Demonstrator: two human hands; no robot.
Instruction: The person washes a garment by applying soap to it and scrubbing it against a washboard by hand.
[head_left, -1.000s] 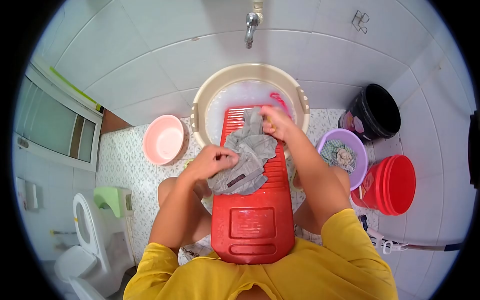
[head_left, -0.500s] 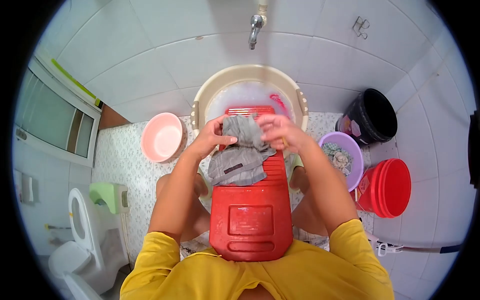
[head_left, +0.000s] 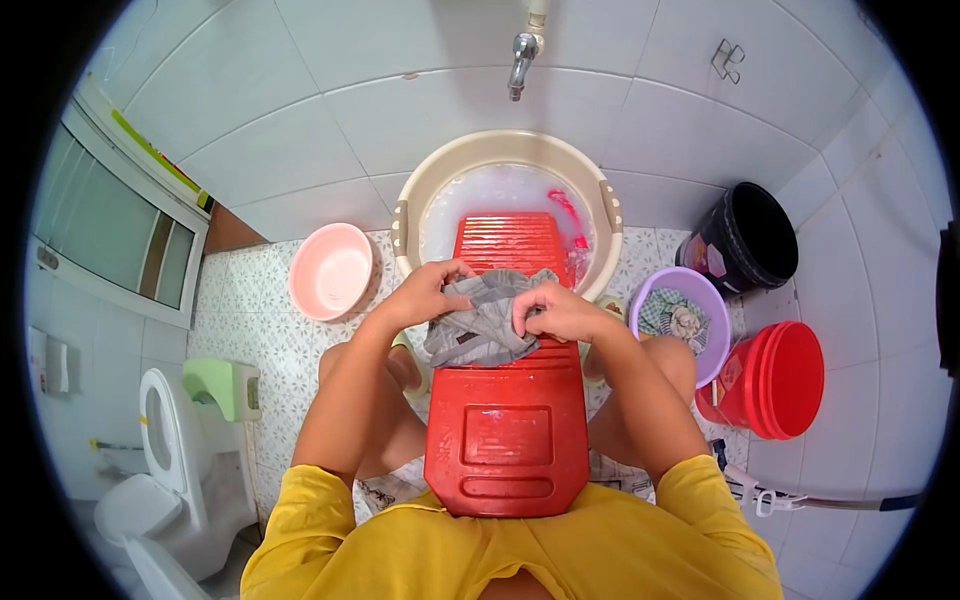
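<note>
My left hand (head_left: 428, 294) and right hand (head_left: 564, 313) both pinch one grey cloth (head_left: 487, 338), bunched on one red washboard (head_left: 506, 395). Around it: one tub (head_left: 512, 150) at twelve o'clock, one pink basin (head_left: 332, 283) at ten, one purple basin (head_left: 715, 356) at three, two buckets (head_left: 738, 380) between two and four.

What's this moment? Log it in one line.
left hand: on grey cloth | right hand: on grey cloth | grey cloth: bunched on red washboard | red washboard: far end in beige basin
</note>
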